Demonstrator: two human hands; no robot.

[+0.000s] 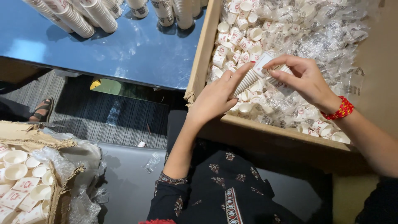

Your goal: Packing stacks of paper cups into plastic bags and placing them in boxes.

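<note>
Both hands, left hand (215, 97) and right hand (304, 79), grasp a nested paper-cup stack (251, 79) (over the cardboard box (203, 54)); uneven pressure could buckle it, spilling cups.

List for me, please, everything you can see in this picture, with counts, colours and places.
stack of cups: one, white, held over the big box
big cardboard box: one, brown, right, full of loose white cups and clear wrap
long cup stacks: several, white, lying along the top of the blue table
small cardboard box: one, brown, lower left, holding white cups
sandalled foot: one, another person's, left on the floor
left hand: supports the stack
right hand: pinches the stack's top; red wristband
</note>
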